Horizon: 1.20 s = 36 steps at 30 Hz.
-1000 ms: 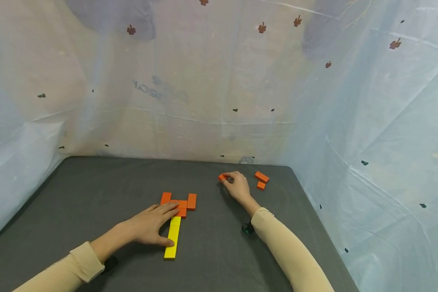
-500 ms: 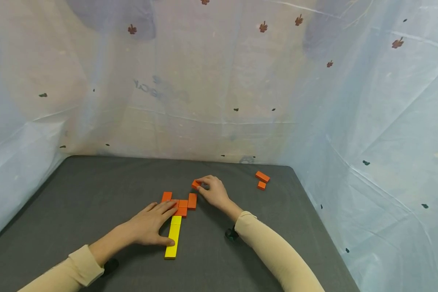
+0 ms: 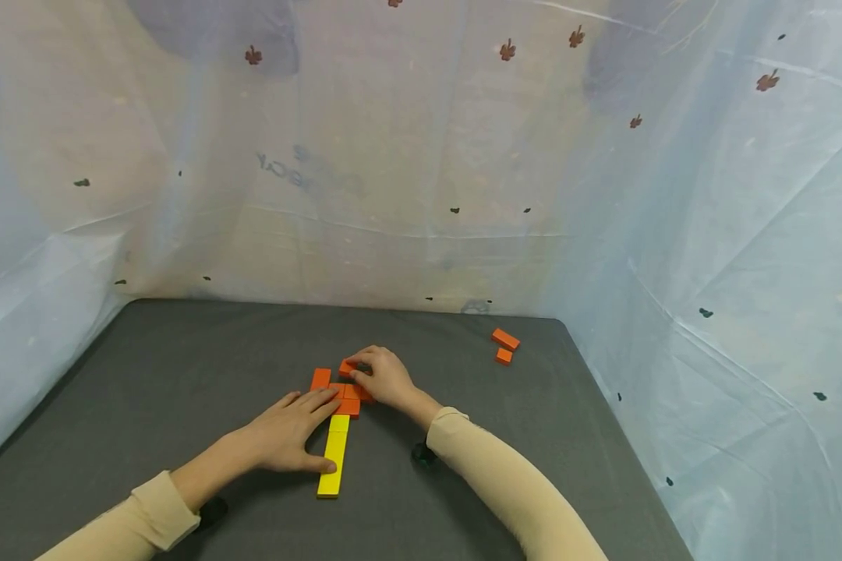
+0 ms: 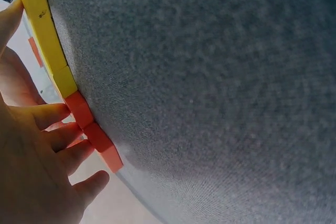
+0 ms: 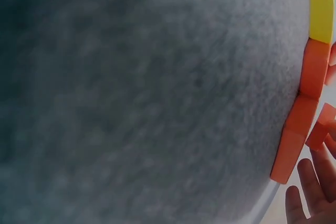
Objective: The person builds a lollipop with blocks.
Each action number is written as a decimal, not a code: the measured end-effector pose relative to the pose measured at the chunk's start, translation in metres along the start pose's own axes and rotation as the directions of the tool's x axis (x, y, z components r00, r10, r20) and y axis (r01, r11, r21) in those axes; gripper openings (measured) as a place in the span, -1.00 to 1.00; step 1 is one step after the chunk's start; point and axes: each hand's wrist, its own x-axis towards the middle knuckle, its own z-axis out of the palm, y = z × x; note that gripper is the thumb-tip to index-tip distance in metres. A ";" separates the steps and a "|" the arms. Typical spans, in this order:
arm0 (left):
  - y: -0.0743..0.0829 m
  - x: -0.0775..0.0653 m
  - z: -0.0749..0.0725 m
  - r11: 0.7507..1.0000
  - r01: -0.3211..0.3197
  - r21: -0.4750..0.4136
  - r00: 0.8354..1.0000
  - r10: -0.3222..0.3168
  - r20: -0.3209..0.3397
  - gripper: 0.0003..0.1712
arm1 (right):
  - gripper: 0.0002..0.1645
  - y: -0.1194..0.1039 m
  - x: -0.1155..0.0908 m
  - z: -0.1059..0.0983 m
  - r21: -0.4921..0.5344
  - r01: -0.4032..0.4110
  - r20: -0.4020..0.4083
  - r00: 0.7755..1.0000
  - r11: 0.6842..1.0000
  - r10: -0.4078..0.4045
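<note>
On the dark table lies a flat arrangement of blocks: a yellow strip [image 3: 333, 456] nearest me, with orange blocks [image 3: 348, 407] joined at its far end. My left hand [image 3: 288, 432] rests over its left side, fingers stretched onto the orange blocks and thumb on the yellow strip. Between thumb and fingers, my right hand [image 3: 386, 378] pinches a small orange block [image 3: 347, 367] just beyond the arrangement, between its two upright orange end blocks. The right wrist view shows this held block [image 5: 321, 127] close over the others. My right hand partly hides the right end block.
Two loose orange blocks, a longer one [image 3: 505, 339] and a short one [image 3: 504, 356], lie at the table's far right. Translucent plastic sheeting [image 3: 365, 257] rises behind the table [image 3: 203, 351] and along its sides.
My right hand has carried the small orange block leftward from the far right part of the table to the arrangement's far side. My left hand has stayed in place.
</note>
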 end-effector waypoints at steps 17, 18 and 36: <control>0.003 -0.002 -0.002 1.000 -0.012 -0.008 1.000 0.012 -0.005 0.32 | -0.64 -0.005 0.009 0.009 -0.065 0.073 0.095 0.993 0.995 -0.066; 0.003 -0.003 -0.002 1.000 -0.011 -0.009 1.000 0.011 -0.004 0.32 | -0.64 -0.004 0.009 0.009 -0.068 0.076 0.095 0.993 0.995 -0.070; 0.001 -0.001 0.000 1.000 0.006 -0.009 1.000 -0.006 0.002 0.28 | -0.67 -0.007 0.008 0.012 -0.058 -0.014 0.069 0.997 0.998 0.018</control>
